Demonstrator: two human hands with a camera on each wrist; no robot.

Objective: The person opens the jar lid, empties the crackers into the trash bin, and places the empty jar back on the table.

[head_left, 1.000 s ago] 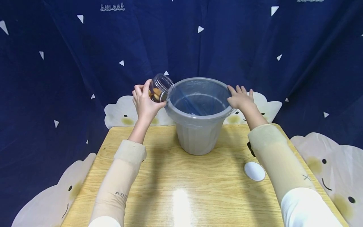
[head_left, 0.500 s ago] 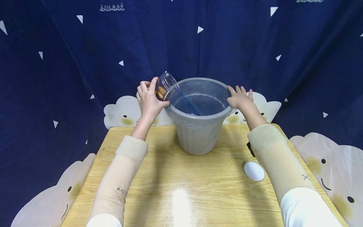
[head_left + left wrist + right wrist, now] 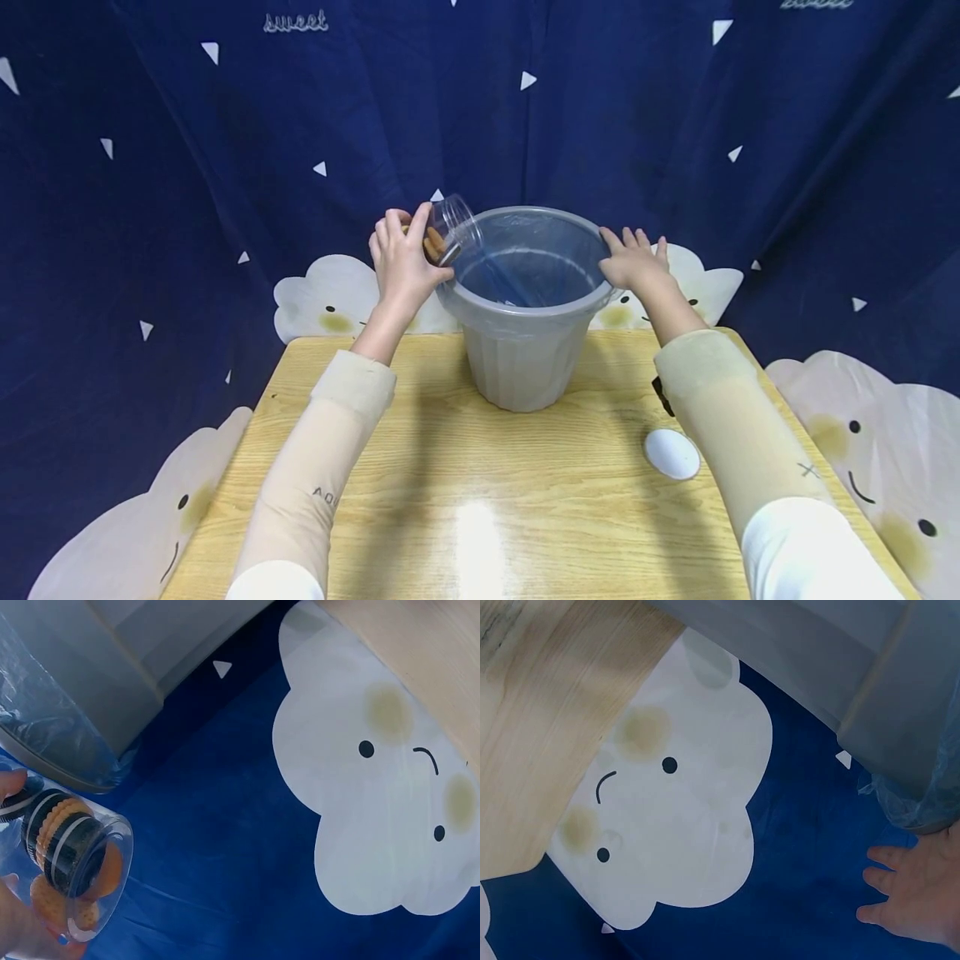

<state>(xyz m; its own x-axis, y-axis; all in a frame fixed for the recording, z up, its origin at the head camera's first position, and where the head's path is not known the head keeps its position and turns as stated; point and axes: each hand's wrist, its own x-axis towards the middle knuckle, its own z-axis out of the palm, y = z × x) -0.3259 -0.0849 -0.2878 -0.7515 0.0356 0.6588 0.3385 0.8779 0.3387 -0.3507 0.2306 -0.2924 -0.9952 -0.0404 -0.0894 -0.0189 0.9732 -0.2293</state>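
Note:
My left hand (image 3: 402,257) grips a clear plastic jar (image 3: 112,862), tilted with its mouth over the left rim of a grey bin (image 3: 525,358). Inside the jar are dark sandwich cookies (image 3: 75,847) with white filling and several golden biscuits (image 3: 49,900). A thin clear bag (image 3: 45,697) lines the bin and folds over its rim. On the far side, my right hand (image 3: 636,260) rests on the bin's right rim with its fingers spread and fairly straight. Part of the left hand is cut off in the left wrist view.
The bin stands at the back of a wooden table (image 3: 480,467). A white round lid-like disc (image 3: 672,454) lies on the right, beside the right sleeve. Behind hangs a dark blue curtain (image 3: 375,108) with white triangles and cloud shapes.
My left hand has moved right with the jar, bringing its mouth over the bin's rim and tipping it further. The right hand has stayed on the rim.

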